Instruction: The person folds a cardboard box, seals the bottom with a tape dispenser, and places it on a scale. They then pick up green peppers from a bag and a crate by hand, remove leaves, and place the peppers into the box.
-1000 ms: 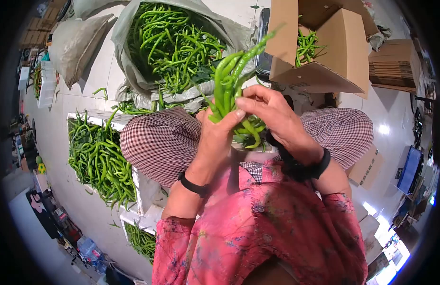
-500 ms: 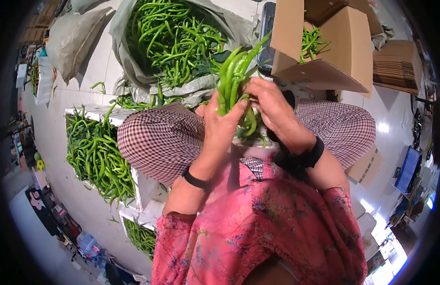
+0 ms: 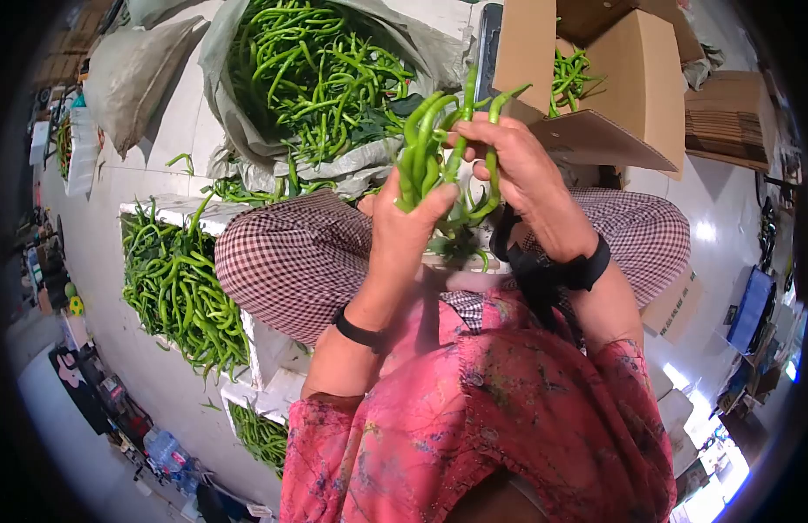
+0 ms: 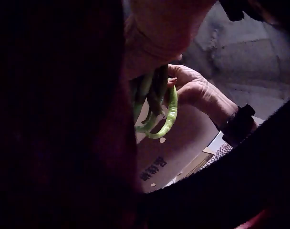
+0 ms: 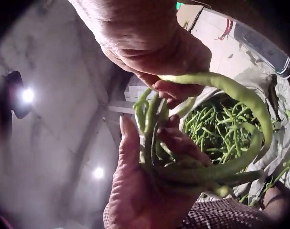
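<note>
In the head view the left hand [image 3: 402,225] grips a bunch of long green peppers [image 3: 419,148], thumb across the lower part. To its right, the right hand [image 3: 524,170] pinches green pepper [image 3: 494,166] between thumb and fingers, beside the bunch. The right wrist view shows the left hand [image 5: 147,191] curled round several peppers [image 5: 197,174] below the right hand [image 5: 154,47], with a long curved pepper [image 5: 235,90] at the right fingertips. In the dark left wrist view, a curved pepper [image 4: 172,112] hangs near the right hand [image 4: 195,88].
An open sack [image 3: 221,91] full of peppers lies ahead. The cardboard box [image 3: 626,96] at front right holds some peppers. Left of the checkered knee stands a white crate [image 3: 255,349] heaped with peppers. A second sack [image 3: 133,83] lies at far left, flattened cardboard [image 3: 726,122] at right.
The right hand has moved up and slightly right, drawing a pepper apart from the bunch's right side. The left hand keeps its grip, nearly in place.
</note>
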Motion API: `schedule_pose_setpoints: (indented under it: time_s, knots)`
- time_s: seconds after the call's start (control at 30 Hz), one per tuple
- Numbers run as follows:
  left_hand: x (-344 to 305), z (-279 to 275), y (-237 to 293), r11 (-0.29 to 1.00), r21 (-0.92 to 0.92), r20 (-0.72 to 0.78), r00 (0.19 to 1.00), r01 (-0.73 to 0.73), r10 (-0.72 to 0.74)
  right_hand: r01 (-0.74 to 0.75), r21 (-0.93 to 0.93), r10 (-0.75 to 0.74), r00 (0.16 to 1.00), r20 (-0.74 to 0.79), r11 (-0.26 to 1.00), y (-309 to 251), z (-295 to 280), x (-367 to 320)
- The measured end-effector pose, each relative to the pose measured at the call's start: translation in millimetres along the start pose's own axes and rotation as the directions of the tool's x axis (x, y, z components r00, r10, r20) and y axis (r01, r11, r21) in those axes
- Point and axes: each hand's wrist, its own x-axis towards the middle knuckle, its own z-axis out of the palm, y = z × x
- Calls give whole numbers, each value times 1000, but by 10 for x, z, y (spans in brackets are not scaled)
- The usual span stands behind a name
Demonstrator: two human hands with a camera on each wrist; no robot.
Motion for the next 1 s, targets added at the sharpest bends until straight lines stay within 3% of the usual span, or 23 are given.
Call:
schedule_pose_setpoints:
  time_s: [0.07,0.17,0.23,0.3,0.33,0.37,0.43,0.47,0.63,0.77,0.83,0.87,0.9,0.97,1.0]
  knots:
    - [9,-44,-55,965,-236,-8,992,118,-123,-14,-29,14,1000,20,999,-70,-24,-35]
    - [38,-57,-71,927,-355,25,992,123,-122,-50,-59,56,993,101,997,-130,-161,-34]
    - [47,-52,-72,914,-388,10,992,117,-122,80,1,-79,983,164,997,-196,-206,-67]
    - [55,-32,-8,863,-489,-61,981,130,-183,113,82,-125,982,145,990,-344,-206,-204]
    - [60,-38,5,847,-517,-54,983,123,-176,133,4,-133,983,126,991,-387,-176,-253]
    - [56,-41,4,847,-516,-54,983,124,-177,157,-75,-149,984,98,985,-413,-171,-288]
    - [60,-45,-9,803,-571,109,985,170,-131,107,-180,-80,986,149,978,-272,-210,-155]
    - [60,-50,-19,795,-577,100,982,188,-160,34,-139,-17,993,118,990,-220,-161,-125]
    - [13,6,9,829,-514,128,976,218,-177,0,-158,34,977,210,987,-76,-52,-17]
    - [85,-71,-79,770,-615,44,982,170,-182,89,-157,-81,995,61,984,-131,-174,-125]
    - [114,-136,-124,680,-711,75,981,177,-177,156,-603,-190,982,8,782,-311,-192,-293]
    - [119,-134,-117,664,-727,70,980,176,-183,223,-592,-190,975,118,775,-302,-215,-361]
    - [121,-141,-121,663,-727,69,980,178,-187,220,-591,-187,975,117,776,-267,-187,-437]
    - [127,-131,-130,689,-701,63,978,184,-198,486,-735,-211,872,441,473,-220,-84,-589]
    - [120,-40,-80,651,-750,-78,962,116,-261,485,-735,-211,873,440,473,-114,-59,-611]
